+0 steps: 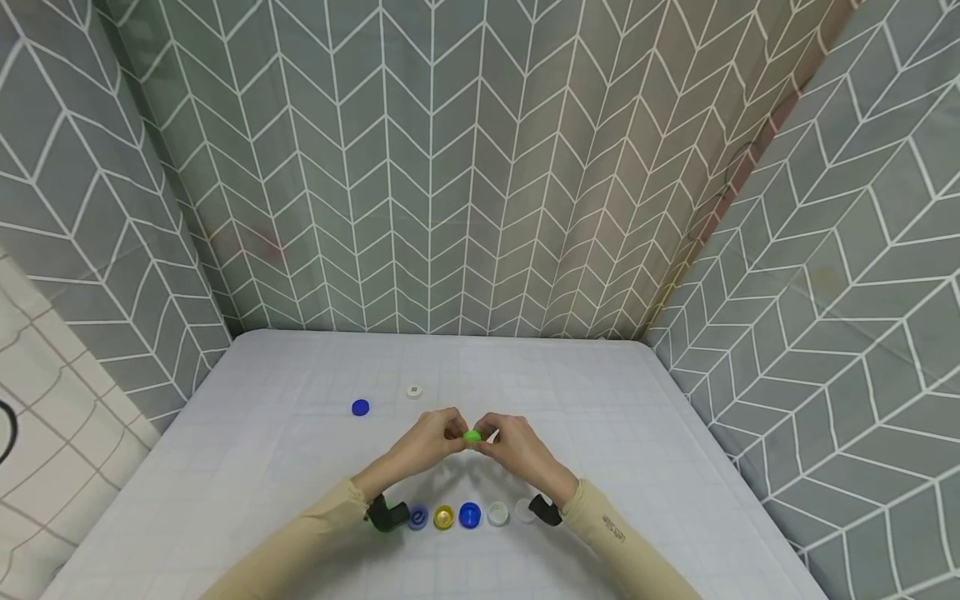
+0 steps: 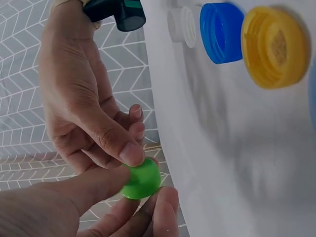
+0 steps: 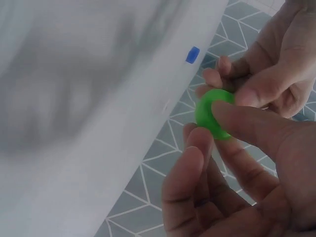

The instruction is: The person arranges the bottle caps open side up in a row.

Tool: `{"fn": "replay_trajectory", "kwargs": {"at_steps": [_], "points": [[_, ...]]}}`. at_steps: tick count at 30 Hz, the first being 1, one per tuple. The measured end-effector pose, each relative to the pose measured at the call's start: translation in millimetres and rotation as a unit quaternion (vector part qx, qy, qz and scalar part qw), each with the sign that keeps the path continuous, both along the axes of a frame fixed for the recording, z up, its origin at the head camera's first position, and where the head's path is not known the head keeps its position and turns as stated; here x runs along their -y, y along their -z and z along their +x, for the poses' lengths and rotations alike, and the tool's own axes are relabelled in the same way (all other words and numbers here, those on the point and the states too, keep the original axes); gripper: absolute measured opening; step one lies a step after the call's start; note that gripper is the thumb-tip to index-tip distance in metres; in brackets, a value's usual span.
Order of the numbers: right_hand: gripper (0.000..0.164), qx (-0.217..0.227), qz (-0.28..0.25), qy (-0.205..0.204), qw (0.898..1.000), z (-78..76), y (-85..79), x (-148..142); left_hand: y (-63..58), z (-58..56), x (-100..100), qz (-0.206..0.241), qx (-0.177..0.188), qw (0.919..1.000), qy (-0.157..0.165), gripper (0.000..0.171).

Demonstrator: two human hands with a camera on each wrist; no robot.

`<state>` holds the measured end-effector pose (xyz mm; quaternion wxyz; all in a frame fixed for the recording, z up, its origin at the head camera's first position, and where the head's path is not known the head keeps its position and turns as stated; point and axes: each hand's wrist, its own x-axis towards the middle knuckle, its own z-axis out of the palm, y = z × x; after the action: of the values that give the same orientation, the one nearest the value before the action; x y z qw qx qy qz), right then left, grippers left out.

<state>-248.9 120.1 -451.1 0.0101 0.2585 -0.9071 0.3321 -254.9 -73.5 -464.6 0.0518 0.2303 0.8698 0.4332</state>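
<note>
A bright green bottle cap (image 1: pixel 472 436) is held between both hands above the white table. My left hand (image 1: pixel 433 435) pinches its left edge, while my right hand (image 1: pixel 516 447) pinches the right edge. In the left wrist view both thumbs press the green cap (image 2: pixel 143 180), and fingertips support it from below. Closer to me on the table is a row of caps: a violet-blue one (image 1: pixel 417 517), a yellow one (image 1: pixel 443 517), a blue one (image 1: pixel 469 515) and a whitish one (image 1: pixel 497 513). The yellow cap (image 2: pixel 274 47) shows its hollow inside.
Farther back lie a dark blue cap (image 1: pixel 360 407) and a small white cap (image 1: pixel 414 391) with a dark mark. The right wrist camera (image 1: pixel 545 510) partly covers a clear cap (image 1: pixel 525 511) at the row's right end. Grey patterned curtains (image 1: pixel 450 167) surround the table.
</note>
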Motion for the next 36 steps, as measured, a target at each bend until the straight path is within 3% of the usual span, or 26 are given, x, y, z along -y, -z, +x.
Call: {"fn": "replay_trajectory", "kwargs": {"at_steps": [8, 16, 21, 30, 36], "points": [[0.009, -0.026, -0.031, 0.002, 0.999, 4.6, 1.3, -4.0, -5.7, 4.8, 0.0, 0.014, 0.02, 0.9997, -0.005, 0.027], [0.011, -0.026, -0.028, -0.005, 0.999, 11.2, 3.5, -3.6, 0.7, 5.2, -0.9, 0.032, 0.026, 0.9991, -0.011, 0.027], [0.014, -0.024, -0.022, -0.008, 0.999, 14.8, 4.3, -4.4, 2.1, 5.7, 0.1, 0.019, 0.015, 0.9996, -0.016, 0.033], [0.023, -0.035, -0.03, 0.0, 0.999, 18.6, 3.5, -9.5, 0.6, 9.9, -3.9, 0.041, 0.024, 0.9988, -0.01, 0.024], [0.03, -0.032, -0.012, 0.012, 0.999, 24.3, 1.8, -19.9, 0.0, 15.8, -20.1, 0.034, 0.002, 0.9994, -0.007, 0.02]]}}
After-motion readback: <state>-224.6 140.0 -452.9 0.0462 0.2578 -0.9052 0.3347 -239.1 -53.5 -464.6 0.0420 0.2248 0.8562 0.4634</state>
